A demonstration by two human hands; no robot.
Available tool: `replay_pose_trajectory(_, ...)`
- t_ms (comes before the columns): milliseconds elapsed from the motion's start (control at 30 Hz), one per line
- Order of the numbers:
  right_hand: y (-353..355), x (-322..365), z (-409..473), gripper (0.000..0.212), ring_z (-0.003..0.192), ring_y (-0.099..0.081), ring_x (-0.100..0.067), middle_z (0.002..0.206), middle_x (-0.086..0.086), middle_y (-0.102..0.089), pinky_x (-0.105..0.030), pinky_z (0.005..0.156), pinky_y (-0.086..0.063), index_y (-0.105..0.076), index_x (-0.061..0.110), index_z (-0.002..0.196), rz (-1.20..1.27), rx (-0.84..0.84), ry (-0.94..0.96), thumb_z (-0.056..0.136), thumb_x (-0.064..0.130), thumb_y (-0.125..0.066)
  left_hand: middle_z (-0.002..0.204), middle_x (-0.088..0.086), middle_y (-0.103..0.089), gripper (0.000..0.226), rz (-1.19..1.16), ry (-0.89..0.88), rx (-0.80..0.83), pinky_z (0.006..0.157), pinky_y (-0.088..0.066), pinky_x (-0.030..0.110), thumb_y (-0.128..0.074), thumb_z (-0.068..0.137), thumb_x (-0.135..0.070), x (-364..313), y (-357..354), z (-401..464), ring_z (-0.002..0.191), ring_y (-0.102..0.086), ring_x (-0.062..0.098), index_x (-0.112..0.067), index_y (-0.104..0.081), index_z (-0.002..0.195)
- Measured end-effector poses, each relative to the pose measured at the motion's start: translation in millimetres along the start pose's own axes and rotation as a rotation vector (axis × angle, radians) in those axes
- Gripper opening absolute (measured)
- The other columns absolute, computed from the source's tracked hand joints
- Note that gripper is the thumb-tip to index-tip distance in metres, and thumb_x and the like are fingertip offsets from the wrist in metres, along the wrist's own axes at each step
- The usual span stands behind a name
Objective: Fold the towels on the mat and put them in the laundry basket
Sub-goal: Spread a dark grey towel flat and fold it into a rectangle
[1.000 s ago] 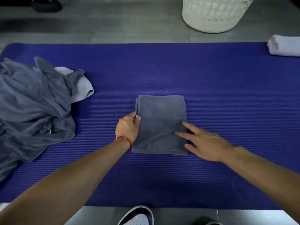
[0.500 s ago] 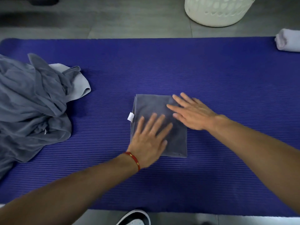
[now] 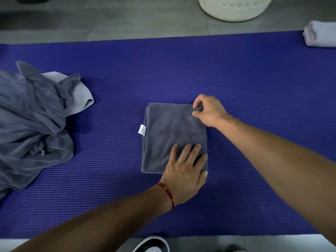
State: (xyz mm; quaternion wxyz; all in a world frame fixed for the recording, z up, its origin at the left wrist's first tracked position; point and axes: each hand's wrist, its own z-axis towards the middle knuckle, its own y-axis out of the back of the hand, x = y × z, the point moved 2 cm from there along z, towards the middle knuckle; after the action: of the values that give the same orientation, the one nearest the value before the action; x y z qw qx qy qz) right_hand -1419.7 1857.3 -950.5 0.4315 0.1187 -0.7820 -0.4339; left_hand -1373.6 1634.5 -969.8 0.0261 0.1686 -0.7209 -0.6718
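Fingers (image 3: 197,108) of the right hand (image 3: 209,111), flat half a second ago, are now pinched on the folded grey towel's (image 3: 169,131) far right corner; the left hand (image 3: 183,171), fingers spread, has been slid to its near edge, mid-mat (image 3: 254,88).

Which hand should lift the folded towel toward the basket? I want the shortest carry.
Probably the right hand: it already pinches the folded towel's far corner, nearest the laundry basket. The left hand only presses flat.

Folded towel (image 3: 169,135) mid-mat (image 3: 236,79), towel heap (image 3: 34,124) to its left, laundry basket (image 3: 234,10) beyond the mat's far edge.
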Motion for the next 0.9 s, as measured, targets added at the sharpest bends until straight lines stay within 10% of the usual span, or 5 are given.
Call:
replay_pose_trajectory(267, 27, -64, -67, 0.015, 0.087, -0.058, -0.013, 0.102, 0.002, -0.061, -0.030, 0.069, -0.050, -0.059, 0.021, 0.096, 0.296, -0.081, -0.394, 0.086, 0.017, -0.070, 0.126, 0.008, -0.057, 0.043, 0.016, -0.040, -0.048, 0.103, -0.037, 0.068, -0.052, 0.093, -0.050, -14, 0, -9, 0.120, -0.053, 0.034, -0.015, -0.054, 0.118)
replay_pose_trajectory(500, 9, -121, -212, 0.027, 0.089, -0.060, -0.022, 0.111, -0.011, -0.056, -0.036, 0.062, -0.052, -0.045, 0.023, 0.100, 0.737, -0.225, -0.730, 0.092, 0.008, -0.067, 0.127, 0.017, -0.050, 0.068, 0.165, -0.105, -0.010, 0.101, -0.044, 0.064, -0.072, 0.083, -0.041, -26, -6, -27, 0.114, -0.053, 0.041, -0.010, -0.048, 0.139)
replay_pose_trajectory(667, 22, -106, -247, 0.058, 0.107, -0.057, -0.020, 0.135, -0.002, -0.042, -0.028, 0.083, -0.052, -0.044, 0.024, 0.132, -0.026, -0.143, -0.193, 0.087, 0.042, -0.075, 0.126, 0.020, -0.062, 0.050, 0.217, -0.158, -0.015, 0.097, -0.052, 0.059, -0.071, 0.080, -0.015, -15, -12, -36, 0.118, -0.060, 0.041, -0.007, -0.061, 0.129)
replay_pose_trajectory(767, 23, -101, -238, 0.093, 0.143, -0.035, -0.028, 0.161, -0.005, -0.026, -0.052, 0.113, -0.039, -0.039, 0.026, 0.153, -0.594, 0.023, 0.197, 0.076, 0.069, -0.070, 0.113, 0.013, -0.072, 0.036, 0.134, -0.163, -0.063, 0.095, -0.055, 0.053, -0.071, 0.080, -0.013, -10, -4, -31, 0.110, -0.068, 0.034, -0.008, -0.068, 0.116)
replay_pose_trajectory(900, 24, -111, -211, 0.095, 0.153, -0.030, -0.020, 0.165, 0.000, -0.032, -0.050, 0.125, -0.022, -0.037, 0.028, 0.157, -0.756, 0.265, 0.323, 0.075, 0.045, -0.082, 0.085, 0.000, -0.070, 0.019, 0.070, -0.237, 0.007, 0.094, -0.054, 0.040, -0.063, 0.085, -0.010, -2, 15, -25, 0.082, -0.067, 0.022, -0.014, -0.063, 0.103)
